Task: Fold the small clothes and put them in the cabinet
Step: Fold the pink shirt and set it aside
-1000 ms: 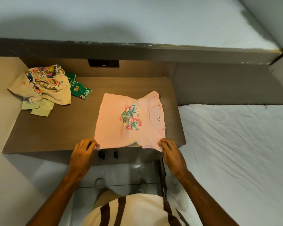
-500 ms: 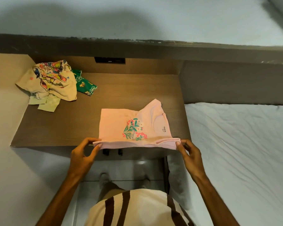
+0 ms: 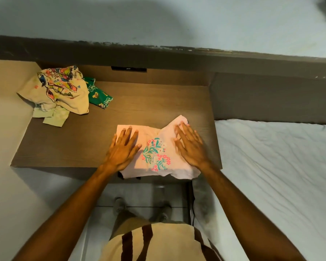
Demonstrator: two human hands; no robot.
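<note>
A small pink shirt point(image 3: 156, 157) with a floral print lies folded in half near the front right of the brown desk top point(image 3: 139, 106); its near edge hangs slightly over the desk's front. My left hand point(image 3: 123, 147) rests flat on the shirt's left part, fingers spread. My right hand point(image 3: 189, 145) lies flat on its right part, near the sleeve. Neither hand grips the cloth. A crumpled pile waits at the desk's back left: a cream printed garment point(image 3: 58, 89), a green patterned one point(image 3: 98, 95) and a pale green piece point(image 3: 54, 116).
A bed with a white sheet point(image 3: 275, 166) adjoins the desk on the right. A dark ledge point(image 3: 158, 55) and a wall run along the back. A black socket plate point(image 3: 128, 68) sits in the desk's back panel. My feet stand on the floor below.
Both hands carried the shirt's near edge away from me, folding it over, then let go. They now press flat on the folded shirt.
</note>
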